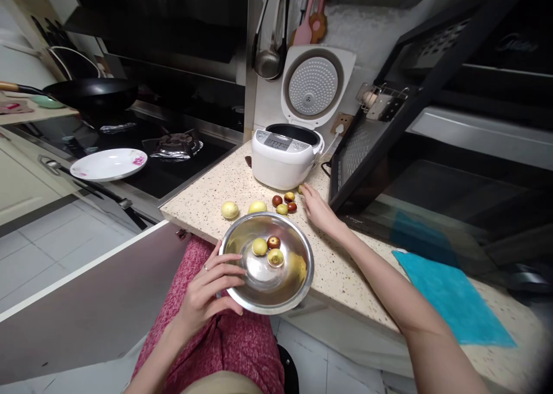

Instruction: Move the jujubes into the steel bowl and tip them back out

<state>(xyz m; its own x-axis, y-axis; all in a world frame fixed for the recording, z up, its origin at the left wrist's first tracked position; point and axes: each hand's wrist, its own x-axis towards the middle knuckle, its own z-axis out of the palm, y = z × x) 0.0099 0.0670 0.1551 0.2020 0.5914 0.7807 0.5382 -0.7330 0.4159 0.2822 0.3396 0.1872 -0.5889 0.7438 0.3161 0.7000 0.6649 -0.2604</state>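
Observation:
My left hand [218,284] grips the left rim of a stainless steel bowl [298,290], fingers over the inner wall and thumb outside below. The bowl is tilted towards me at the counter's front edge. In it lie a yellow-green jujube [260,246], a red-brown jujube [273,242] and a mottled jujube [275,258]. My right hand [318,208] reaches over the counter, its fingertips closed on a small green jujube [300,189] beside the rice cooker. Several red and green jujubes [281,209] lie just left of that hand.
Behind the jujubes stands a white rice cooker [283,160], lid up. Two pale yellow fruits [230,209] sit behind the bowl. An oven [453,181] and a blue cloth [458,296] are on the right. The hob holds a wok [95,94] and a floral plate [108,165]. A cabinet door [99,302] stands open.

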